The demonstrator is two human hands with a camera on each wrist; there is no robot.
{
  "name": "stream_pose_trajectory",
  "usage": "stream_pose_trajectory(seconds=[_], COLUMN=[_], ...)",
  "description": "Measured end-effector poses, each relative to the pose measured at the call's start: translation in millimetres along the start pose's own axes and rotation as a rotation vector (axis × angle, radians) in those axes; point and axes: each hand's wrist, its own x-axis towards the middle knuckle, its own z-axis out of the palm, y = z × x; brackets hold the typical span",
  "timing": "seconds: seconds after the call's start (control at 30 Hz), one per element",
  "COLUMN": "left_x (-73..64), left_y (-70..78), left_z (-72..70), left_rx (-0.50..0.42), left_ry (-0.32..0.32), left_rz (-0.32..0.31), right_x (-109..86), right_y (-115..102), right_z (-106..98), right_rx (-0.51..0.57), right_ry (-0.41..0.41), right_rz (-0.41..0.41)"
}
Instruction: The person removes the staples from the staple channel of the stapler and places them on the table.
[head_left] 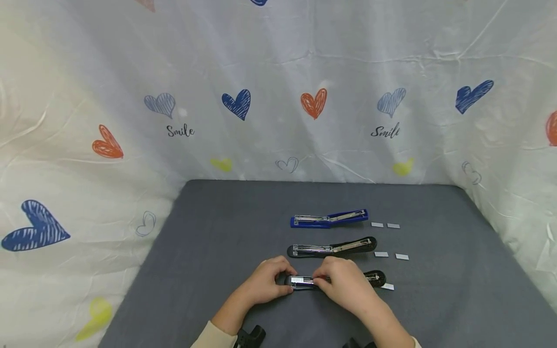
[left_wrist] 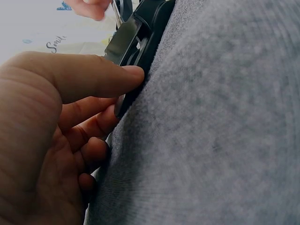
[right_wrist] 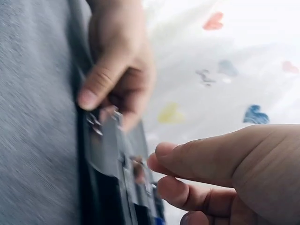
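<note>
The nearest of three opened staplers, a black stapler (head_left: 376, 278), lies flat with its top arm swung out to the right. My left hand (head_left: 266, 281) grips its left end, thumb on the near side and fingers on the far side. A bright strip (head_left: 297, 282) shows in its metal channel beside those fingers. Above the stapler's middle is my right hand (head_left: 345, 284), covering part of it in the head view. In the right wrist view the right hand's fingers (right_wrist: 197, 157) are bent beside the metal channel (right_wrist: 104, 152), with nothing visible between them.
Behind lie another opened black stapler (head_left: 311, 250) and an opened blue stapler (head_left: 311, 222). White staple strips sit to their right, such as this pair's strip (head_left: 377, 224); one strip (head_left: 388, 286) is by the nearest stapler. A heart-patterned curtain (head_left: 270, 140) borders the grey table (head_left: 226, 208).
</note>
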Motion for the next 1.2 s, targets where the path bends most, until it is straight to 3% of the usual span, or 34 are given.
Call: stream_pose_trajectory(seconds=[0.33, 0.5, 0.67, 0.87, 1.0, 1.2], left_x=[-0.7, -1.4, -0.9, 0.2, 0.0, -0.8], left_y=[-2.9, -3.7, -3.3, -2.2, -1.5, -2.6], left_z=[0.6, 0.5, -1.0, -0.3, 0.0, -1.3], left_rx=[-0.009, -0.017, -0.031, -0.039, -0.031, -0.052], left_ry=[-0.001, 0.002, -0.001, -0.013, -0.01, -0.01], left_rz=[0.015, 0.011, -0.001, -0.021, -0.015, -0.01], right_x=[-0.1, 0.9, 0.7, 0.1, 0.3, 1.4], right_y=[-6.2, -9.7, -12.7, -18.8, -21.3, -21.9], right_z=[28.9, 38.9, 42.3, 43.5, 45.1, 48.2], right_rx=[-0.004, 0.053, 0.105, 0.038, 0.019, 0.14], right_ry=[-0.068, -0.021, 0.021, 0.049, 0.034, 0.068], right_rz=[0.034, 0.06, 0.159, 0.246, 0.26, 0.252])
